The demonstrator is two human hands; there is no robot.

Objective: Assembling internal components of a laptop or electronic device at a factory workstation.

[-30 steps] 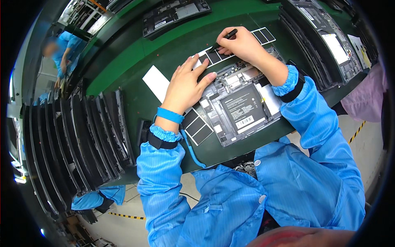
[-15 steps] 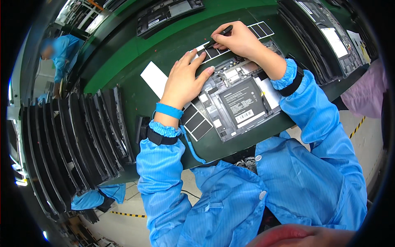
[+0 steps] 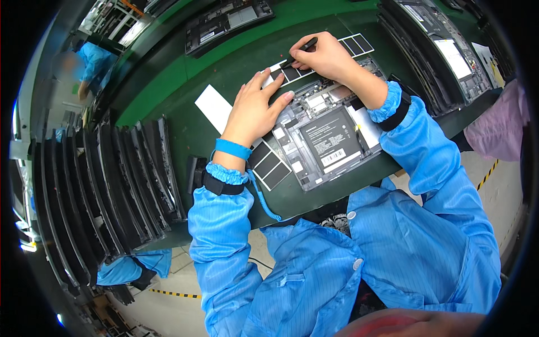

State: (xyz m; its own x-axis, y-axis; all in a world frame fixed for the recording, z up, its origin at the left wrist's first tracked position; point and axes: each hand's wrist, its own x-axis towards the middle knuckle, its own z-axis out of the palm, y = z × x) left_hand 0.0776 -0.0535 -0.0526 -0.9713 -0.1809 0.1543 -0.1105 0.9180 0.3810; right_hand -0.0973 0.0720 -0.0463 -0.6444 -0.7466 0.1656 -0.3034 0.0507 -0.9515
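My right hand (image 3: pixel 324 55) is closed round a slim black pen-shaped tool (image 3: pixel 304 48). Its tip meets a white-bordered strip of black rectangular pads (image 3: pixel 357 44) behind the laptop. My left hand (image 3: pixel 254 106) lies with fingers stretched out, its fingertips on that strip's left end and its thumb over the laptop's corner. Between my arms is an opened laptop base (image 3: pixel 314 118) showing a black battery (image 3: pixel 330 139) and boards. Beside my left wrist lies another sheet of black pads (image 3: pixel 270 168), and a white strip (image 3: pixel 212 104) sticks out beyond that hand.
Several dark laptop parts (image 3: pixel 106 185) stand in a row at the left. More laptop bases are stacked at the right (image 3: pixel 443 53), and another (image 3: pixel 227 25) lies at the back. A blue coiled cord (image 3: pixel 259 196) runs from my left wristband. A co-worker in blue (image 3: pixel 96 62) is at far left.
Both hands keep nearly the same place and grip, with the tool still on the pad strip. The view shifts slightly, and the co-worker at far left has moved a little.
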